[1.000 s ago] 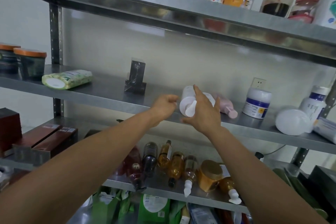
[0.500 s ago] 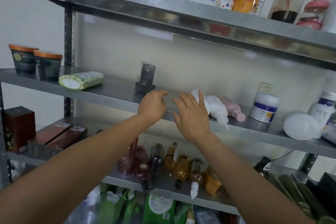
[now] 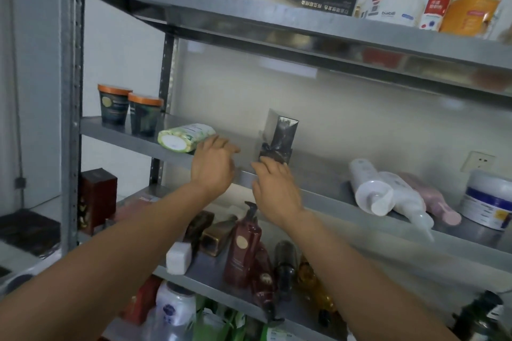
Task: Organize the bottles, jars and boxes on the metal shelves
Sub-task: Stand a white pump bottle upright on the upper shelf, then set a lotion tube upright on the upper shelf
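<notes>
Hands look loose and hold nothing, I see: the right hand (image 3: pixel 277 188) is just below the box (image 3: pixel 279 138) on the shelf (image 3: pixel 327 182); the left hand (image 3: pixel 213 169) is left of it, by the pack (image 3: pixel 185 137). Bottles (image 3: pixel 372 194) lie right of it.

White tub (image 3: pixel 487 202) cut by right edge, dark box (image 3: pixel 281 133) base behind right hand (image 3: pixel 277 188), lower-shelf bottles (image 3: pixel 315 285) blurred.

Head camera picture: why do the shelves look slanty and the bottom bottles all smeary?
Head view: the wide-angle lens slants the metal shelves; motion blur smears the amber bottles low down and the nozzle of the white bottle; hazy reflections sit under the top shelf.
</notes>
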